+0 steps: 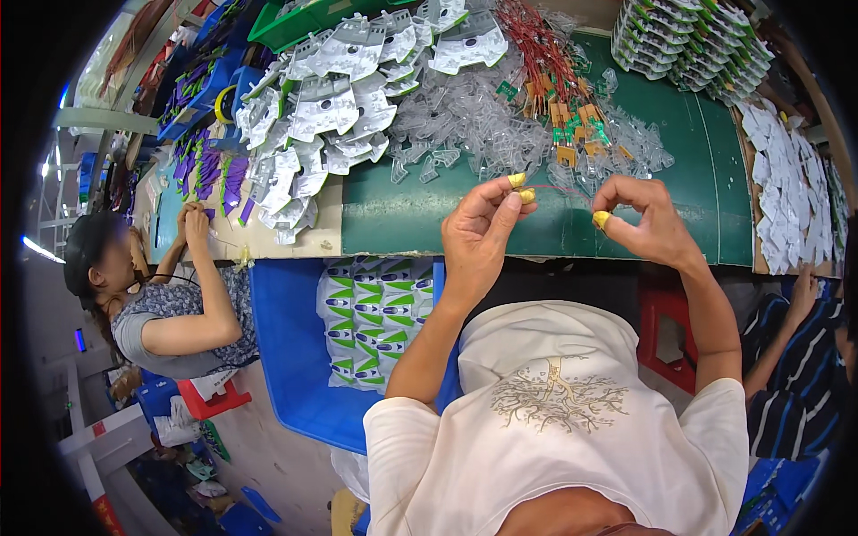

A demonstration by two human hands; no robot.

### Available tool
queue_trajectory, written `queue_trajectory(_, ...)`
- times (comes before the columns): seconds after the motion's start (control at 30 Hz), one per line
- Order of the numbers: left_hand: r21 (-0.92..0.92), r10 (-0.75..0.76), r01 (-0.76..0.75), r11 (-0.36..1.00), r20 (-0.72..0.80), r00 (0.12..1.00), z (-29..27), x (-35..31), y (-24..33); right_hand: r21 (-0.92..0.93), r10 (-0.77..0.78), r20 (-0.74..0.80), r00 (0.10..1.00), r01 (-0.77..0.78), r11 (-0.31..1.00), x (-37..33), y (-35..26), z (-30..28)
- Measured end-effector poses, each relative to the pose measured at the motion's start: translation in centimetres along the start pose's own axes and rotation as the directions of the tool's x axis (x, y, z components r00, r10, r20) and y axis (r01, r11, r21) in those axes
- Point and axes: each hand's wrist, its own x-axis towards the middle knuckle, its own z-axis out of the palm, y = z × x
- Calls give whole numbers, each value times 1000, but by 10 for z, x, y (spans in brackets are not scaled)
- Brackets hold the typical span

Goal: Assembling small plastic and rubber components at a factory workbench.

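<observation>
My left hand (483, 228) and my right hand (645, 219) hover above the near edge of a green work mat (402, 214). Both wear yellow fingertip covers. Between them they pinch a thin red wire (561, 189), stretched from one hand to the other. Just beyond the hands lies a heap of clear plastic pieces (483, 125) and a pile of red wires with small orange and green parts (554, 80).
Clear blister shells with grey inserts (331, 98) pile up at the left of the mat. Stacked green-and-white packs (688, 40) stand far right, white sheets (791, 196) at the right edge. A blue bin (295, 357) holds packaged items. One person sits at left, another at right.
</observation>
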Motion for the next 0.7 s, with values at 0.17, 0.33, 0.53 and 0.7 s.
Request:
queue_trajectory(0.17, 249, 20, -35, 968, 61, 998, -5, -4, 0, 259, -3, 36, 999, -7, 966, 7, -2, 11)
queue_trajectory(0.33, 218, 36, -41, 975, 26, 999, 7, -9, -1, 135, -67, -89, 994, 78, 988, 23, -17, 44)
queue_trajectory(0.53, 194, 33, -36, 980, 22, 999, 7, -6, -1, -194, -461, -199, 865, 426, 884, 29, -13, 55)
queue_trajectory(0.7, 147, 55, -46, 988, -56, 997, -1, -5, -6, -200, -287, -161, 944, 254, 946, 26, -28, 52)
